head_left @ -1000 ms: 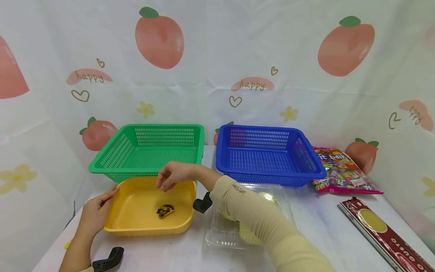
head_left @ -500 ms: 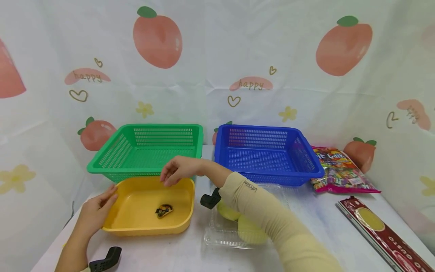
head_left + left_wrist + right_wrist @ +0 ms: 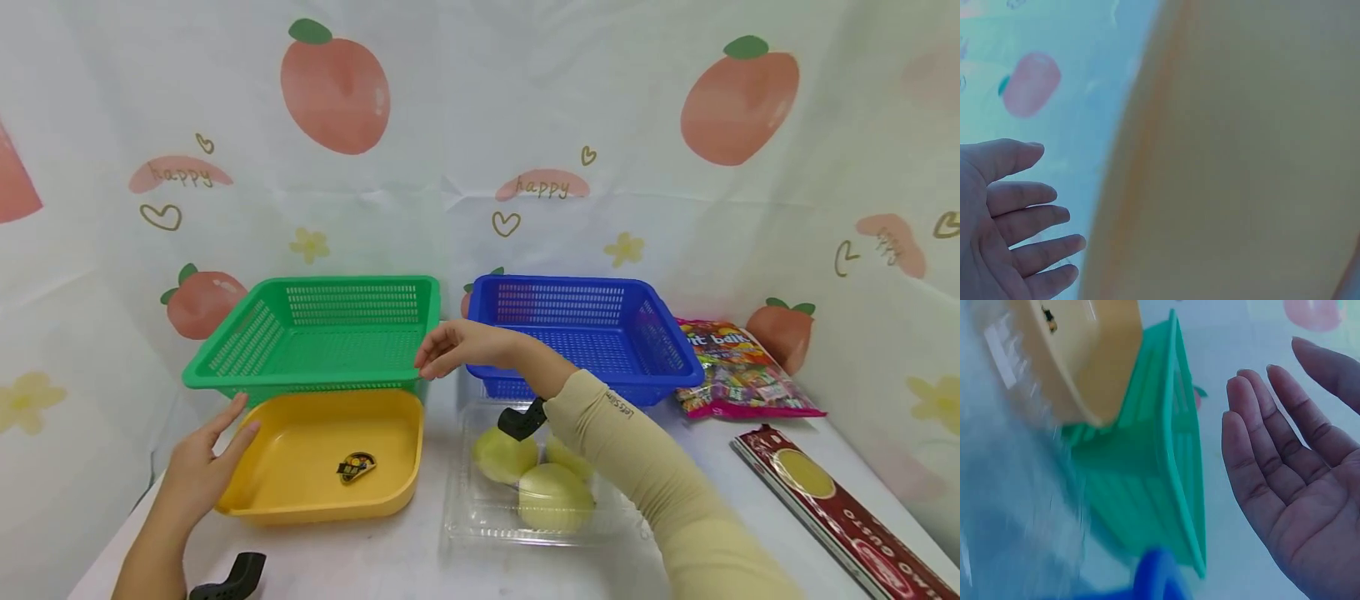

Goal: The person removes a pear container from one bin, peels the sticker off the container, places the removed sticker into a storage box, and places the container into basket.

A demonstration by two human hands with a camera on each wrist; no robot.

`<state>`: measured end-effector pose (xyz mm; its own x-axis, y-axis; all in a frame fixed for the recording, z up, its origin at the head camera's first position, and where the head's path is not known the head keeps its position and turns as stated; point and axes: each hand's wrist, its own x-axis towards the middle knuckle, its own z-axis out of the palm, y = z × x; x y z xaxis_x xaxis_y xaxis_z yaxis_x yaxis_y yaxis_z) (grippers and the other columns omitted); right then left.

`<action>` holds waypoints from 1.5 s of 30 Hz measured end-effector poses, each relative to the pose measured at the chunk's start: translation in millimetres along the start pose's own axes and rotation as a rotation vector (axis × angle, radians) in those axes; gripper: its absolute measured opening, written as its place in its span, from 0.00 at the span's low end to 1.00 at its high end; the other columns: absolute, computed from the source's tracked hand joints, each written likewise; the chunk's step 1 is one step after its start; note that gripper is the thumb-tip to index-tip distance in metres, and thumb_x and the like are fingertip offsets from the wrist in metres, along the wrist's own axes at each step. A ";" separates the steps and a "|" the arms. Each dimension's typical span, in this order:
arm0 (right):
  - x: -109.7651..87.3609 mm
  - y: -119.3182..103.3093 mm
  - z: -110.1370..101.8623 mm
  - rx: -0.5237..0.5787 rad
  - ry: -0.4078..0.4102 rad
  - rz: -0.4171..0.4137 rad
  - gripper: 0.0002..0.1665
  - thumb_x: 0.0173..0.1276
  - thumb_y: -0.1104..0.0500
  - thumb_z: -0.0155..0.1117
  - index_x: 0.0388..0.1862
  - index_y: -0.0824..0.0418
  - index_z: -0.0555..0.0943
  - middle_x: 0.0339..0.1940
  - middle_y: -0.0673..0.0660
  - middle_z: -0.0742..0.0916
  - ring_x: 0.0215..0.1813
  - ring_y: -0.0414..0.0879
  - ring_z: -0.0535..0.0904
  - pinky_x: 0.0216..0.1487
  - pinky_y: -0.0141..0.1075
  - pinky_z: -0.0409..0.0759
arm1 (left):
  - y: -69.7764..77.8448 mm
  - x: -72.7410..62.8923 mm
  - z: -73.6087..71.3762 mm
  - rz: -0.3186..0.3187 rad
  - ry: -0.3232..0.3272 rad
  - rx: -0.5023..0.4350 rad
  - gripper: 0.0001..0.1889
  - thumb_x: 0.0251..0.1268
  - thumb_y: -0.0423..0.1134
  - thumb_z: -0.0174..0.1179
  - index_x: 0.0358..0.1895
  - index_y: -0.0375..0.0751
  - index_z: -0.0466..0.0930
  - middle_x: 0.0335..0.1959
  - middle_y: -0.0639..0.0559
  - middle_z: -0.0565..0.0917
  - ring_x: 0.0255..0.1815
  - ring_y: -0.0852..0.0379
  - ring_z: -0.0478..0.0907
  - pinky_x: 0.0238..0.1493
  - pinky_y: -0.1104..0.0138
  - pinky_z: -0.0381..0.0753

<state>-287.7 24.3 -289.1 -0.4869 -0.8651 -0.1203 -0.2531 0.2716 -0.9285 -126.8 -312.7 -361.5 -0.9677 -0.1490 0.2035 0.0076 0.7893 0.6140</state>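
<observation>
My left hand (image 3: pixel 197 467) is at the left side of the yellow plastic basin (image 3: pixel 262 492), fingers spread and thumb overlapping its rim in the head view. The left wrist view shows its palm and straight fingers beside the basin wall. A small black-and-gold item (image 3: pixel 356 467) lies on the basin's floor. My right hand (image 3: pixel 467 346), bare of any object, hangs over the gap between the green basket (image 3: pixel 311 387) and the blue basket (image 3: pixel 585 390). Its fingers are loosely bent in the right wrist view.
A clear plastic box (image 3: pixel 468 529) with pale yellow round things (image 3: pixel 555 498) stands right of the basin, partly under my right forearm. Farther right are a bag of candy (image 3: pixel 750 371) and a long dark red packet (image 3: pixel 840 508). A printed cloth (image 3: pixel 420 100) hangs behind.
My right hand has moved up and right, from over the basin to between the two baskets. The left hand has loosened from the basin's rim. The view has turned slightly right.
</observation>
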 end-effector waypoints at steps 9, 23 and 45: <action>-50.8 15.2 -19.0 0.043 0.113 0.009 0.15 0.64 0.63 0.61 0.48 0.68 0.77 0.45 0.65 0.84 0.50 0.60 0.78 0.59 0.53 0.73 | 23.2 -1.4 0.7 0.112 0.000 -0.039 0.34 0.69 0.48 0.50 0.73 0.43 0.49 0.69 0.28 0.58 0.65 0.23 0.55 0.56 0.32 0.57; -119.7 32.6 -19.2 -0.006 0.128 -0.028 0.24 0.65 0.57 0.61 0.54 0.71 0.74 0.49 0.57 0.83 0.52 0.43 0.80 0.54 0.37 0.79 | 61.7 5.3 22.4 0.240 -0.050 -0.075 0.36 0.67 0.47 0.53 0.74 0.52 0.47 0.71 0.33 0.58 0.67 0.28 0.56 0.57 0.34 0.60; -223.3 55.1 12.8 -0.178 0.341 -0.083 0.36 0.67 0.65 0.56 0.72 0.61 0.55 0.71 0.67 0.63 0.67 0.23 0.60 0.63 0.56 0.66 | 115.0 -7.0 82.9 0.418 -0.198 -0.265 0.35 0.65 0.44 0.56 0.73 0.51 0.51 0.76 0.44 0.46 0.73 0.34 0.47 0.61 0.32 0.54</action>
<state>-182.2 227.1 -317.9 -0.7007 -0.7059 0.1036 -0.4298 0.3017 -0.8510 -140.0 -171.5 -355.6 -0.8973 0.2817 0.3399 0.4415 0.5755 0.6884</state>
